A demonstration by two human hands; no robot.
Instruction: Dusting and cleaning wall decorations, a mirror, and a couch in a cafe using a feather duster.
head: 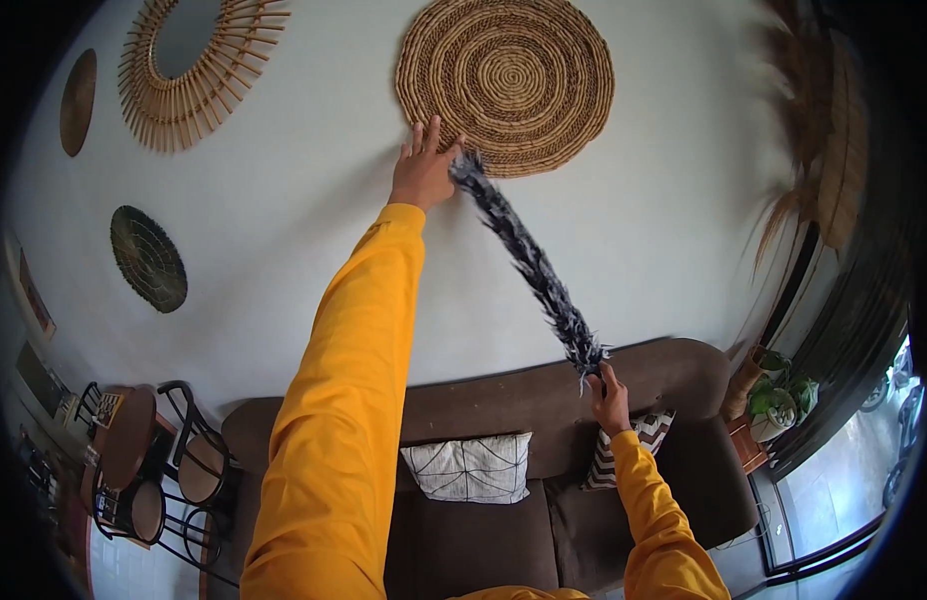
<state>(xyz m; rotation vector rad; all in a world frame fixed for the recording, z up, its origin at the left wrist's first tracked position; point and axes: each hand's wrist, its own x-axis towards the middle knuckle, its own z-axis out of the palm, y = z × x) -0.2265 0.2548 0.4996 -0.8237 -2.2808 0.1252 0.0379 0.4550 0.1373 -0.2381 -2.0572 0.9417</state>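
Note:
A round woven wall hanging (512, 79) of coiled natural fibre is on the white wall. At its lower left edge is my left hand (424, 166), fingers spread and nothing gripped. My right hand (612, 397), lower and to the right, is closed around the handle end of a long grey and black feather duster (527, 255). The duster slants up to the left, its tip beside my left hand at the hanging's lower edge. Whether the tip touches the hanging cannot be told.
Below the wall stands a brown sofa (478, 536) with a white patterned cushion (471, 469) and a zigzag cushion (651, 435). A rattan-framed mirror (175, 124) hangs at upper left. Chairs (201, 465) and a round table (130, 435) are at left, a potted plant (775, 412) at right.

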